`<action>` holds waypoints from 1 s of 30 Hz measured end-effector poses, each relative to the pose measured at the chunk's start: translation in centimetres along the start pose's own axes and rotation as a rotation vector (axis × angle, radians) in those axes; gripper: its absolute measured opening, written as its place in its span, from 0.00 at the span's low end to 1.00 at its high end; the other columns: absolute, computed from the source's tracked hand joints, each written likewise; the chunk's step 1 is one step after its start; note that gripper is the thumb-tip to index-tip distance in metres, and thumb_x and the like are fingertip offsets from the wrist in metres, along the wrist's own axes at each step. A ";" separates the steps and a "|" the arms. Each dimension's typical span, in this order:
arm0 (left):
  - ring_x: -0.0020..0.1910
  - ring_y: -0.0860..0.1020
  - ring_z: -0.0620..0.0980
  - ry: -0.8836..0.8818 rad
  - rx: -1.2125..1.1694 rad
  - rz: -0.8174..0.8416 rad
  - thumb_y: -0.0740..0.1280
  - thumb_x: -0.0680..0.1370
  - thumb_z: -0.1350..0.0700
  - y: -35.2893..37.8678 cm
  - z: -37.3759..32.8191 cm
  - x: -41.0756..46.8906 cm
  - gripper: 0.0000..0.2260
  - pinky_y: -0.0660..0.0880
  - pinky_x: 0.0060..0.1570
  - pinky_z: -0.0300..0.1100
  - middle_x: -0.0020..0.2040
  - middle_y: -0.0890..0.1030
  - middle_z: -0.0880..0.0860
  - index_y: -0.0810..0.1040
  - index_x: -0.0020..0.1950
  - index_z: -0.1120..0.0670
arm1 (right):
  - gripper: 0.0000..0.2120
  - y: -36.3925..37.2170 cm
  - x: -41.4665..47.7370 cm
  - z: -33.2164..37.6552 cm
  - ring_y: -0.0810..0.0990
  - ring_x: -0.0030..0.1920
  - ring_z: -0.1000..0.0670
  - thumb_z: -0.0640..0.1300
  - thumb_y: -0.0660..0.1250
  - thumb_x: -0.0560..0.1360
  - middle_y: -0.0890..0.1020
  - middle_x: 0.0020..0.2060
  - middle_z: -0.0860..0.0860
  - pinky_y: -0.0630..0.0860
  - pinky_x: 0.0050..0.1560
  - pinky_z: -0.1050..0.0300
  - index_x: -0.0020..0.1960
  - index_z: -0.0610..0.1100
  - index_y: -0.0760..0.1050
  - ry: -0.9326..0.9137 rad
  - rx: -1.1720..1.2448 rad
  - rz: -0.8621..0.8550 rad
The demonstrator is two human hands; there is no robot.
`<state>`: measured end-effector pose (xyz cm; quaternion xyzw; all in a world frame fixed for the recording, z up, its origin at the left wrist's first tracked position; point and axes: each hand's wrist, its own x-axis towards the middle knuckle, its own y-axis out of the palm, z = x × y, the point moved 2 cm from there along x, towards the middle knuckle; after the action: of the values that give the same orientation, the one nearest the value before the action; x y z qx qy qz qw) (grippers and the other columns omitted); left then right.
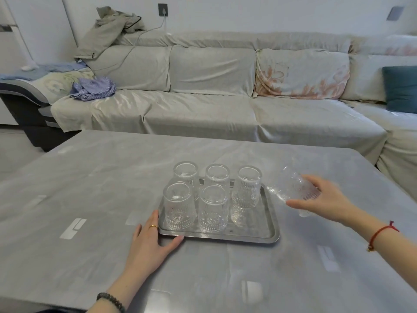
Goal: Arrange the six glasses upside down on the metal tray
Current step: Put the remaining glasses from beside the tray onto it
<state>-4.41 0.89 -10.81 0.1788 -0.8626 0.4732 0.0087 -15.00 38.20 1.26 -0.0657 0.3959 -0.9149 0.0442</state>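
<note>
A metal tray [268,231] lies on the grey table. Several clear ribbed glasses stand upside down on it: three in the back row [217,177] and two in the front row [178,206]. The front right spot of the tray is bare. My right hand [325,199] holds another clear glass [291,186] tilted in the air, just right of the tray. My left hand [153,240] rests flat on the table with fingers spread, touching the tray's front left corner.
The grey table [90,199] stretches wide around the tray. Behind it runs a long covered sofa [203,105] with clothes at its left end and a teal cushion [400,89] at the right.
</note>
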 end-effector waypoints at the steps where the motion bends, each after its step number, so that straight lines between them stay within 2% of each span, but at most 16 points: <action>1: 0.72 0.63 0.45 0.005 -0.001 0.001 0.63 0.66 0.32 0.0 0.0 0.0 0.45 0.52 0.74 0.48 0.74 0.64 0.48 0.51 0.74 0.53 | 0.35 -0.1 -0.4 0.7 0.74 0.52 0.53 0.53 0.79 0.57 0.76 0.52 0.55 0.70 0.54 0.57 0.61 0.48 0.71 -0.007 -0.041 0.021; 3: 0.72 0.62 0.45 0.011 0.004 0.003 0.63 0.66 0.32 0.0 0.0 0.0 0.44 0.52 0.74 0.48 0.74 0.63 0.48 0.51 0.74 0.53 | 0.37 -0.1 -1.1 2.1 0.71 0.54 0.53 0.54 0.79 0.56 0.73 0.53 0.53 0.68 0.55 0.56 0.61 0.50 0.69 -0.026 -0.085 0.052; 8: 0.72 0.61 0.45 0.010 -0.003 0.003 0.63 0.67 0.32 0.1 0.2 0.0 0.45 0.50 0.74 0.48 0.74 0.63 0.50 0.51 0.74 0.55 | 0.32 1.8 -1.8 5.4 0.74 0.48 0.49 0.53 0.79 0.55 0.76 0.48 0.50 0.67 0.47 0.57 0.54 0.49 0.68 -0.114 -0.184 0.069; 12: 0.73 0.61 0.45 0.011 -0.006 0.001 0.63 0.67 0.32 0.2 0.4 0.0 0.45 0.50 0.75 0.47 0.74 0.62 0.50 0.51 0.74 0.55 | 0.34 4.4 -1.4 7.0 0.71 0.48 0.49 0.52 0.78 0.56 0.74 0.46 0.49 0.66 0.46 0.57 0.56 0.46 0.67 -0.160 -0.240 0.079; 18: 0.72 0.61 0.45 0.016 -0.017 -0.001 0.62 0.67 0.32 0.2 0.5 0.1 0.45 0.50 0.75 0.47 0.74 0.63 0.50 0.51 0.74 0.55 | 0.36 7.7 -0.5 7.5 0.70 0.56 0.45 0.50 0.77 0.57 0.75 0.54 0.46 0.68 0.51 0.55 0.60 0.46 0.64 -0.170 -0.296 0.124; 21: 0.73 0.61 0.45 0.016 -0.023 0.002 0.62 0.66 0.32 0.2 0.5 0.1 0.46 0.49 0.75 0.47 0.75 0.62 0.50 0.50 0.74 0.55 | 0.36 8.5 -0.1 7.4 0.70 0.58 0.46 0.51 0.76 0.58 0.74 0.56 0.46 0.67 0.51 0.57 0.60 0.45 0.64 -0.157 -0.296 0.120; 25: 0.73 0.60 0.44 0.017 -0.023 0.017 0.61 0.66 0.31 0.2 0.5 0.1 0.46 0.49 0.75 0.47 0.75 0.61 0.49 0.50 0.74 0.55 | 0.35 8.7 -0.2 6.8 0.69 0.60 0.46 0.51 0.76 0.60 0.74 0.59 0.47 0.67 0.55 0.55 0.61 0.45 0.65 -0.154 -0.243 0.091; 28: 0.73 0.59 0.45 0.015 -0.035 0.021 0.63 0.67 0.33 0.2 0.5 0.1 0.44 0.48 0.75 0.46 0.75 0.61 0.50 0.51 0.74 0.55 | 0.35 8.8 -0.7 6.4 0.68 0.60 0.47 0.51 0.76 0.61 0.73 0.59 0.49 0.65 0.58 0.56 0.62 0.46 0.65 -0.178 -0.205 0.081; 30: 0.74 0.58 0.47 -0.009 -0.076 0.036 0.64 0.68 0.35 0.2 0.5 0.1 0.43 0.48 0.74 0.45 0.75 0.61 0.49 0.51 0.74 0.55 | 0.34 8.7 -1.0 6.1 0.69 0.58 0.51 0.53 0.76 0.61 0.71 0.56 0.53 0.65 0.58 0.58 0.62 0.48 0.65 -0.149 -0.097 0.067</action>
<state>-4.48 0.51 -11.23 0.1648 -0.8831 0.4393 0.0028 -12.82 28.02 -1.07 -0.1221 0.4375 -0.8852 0.1007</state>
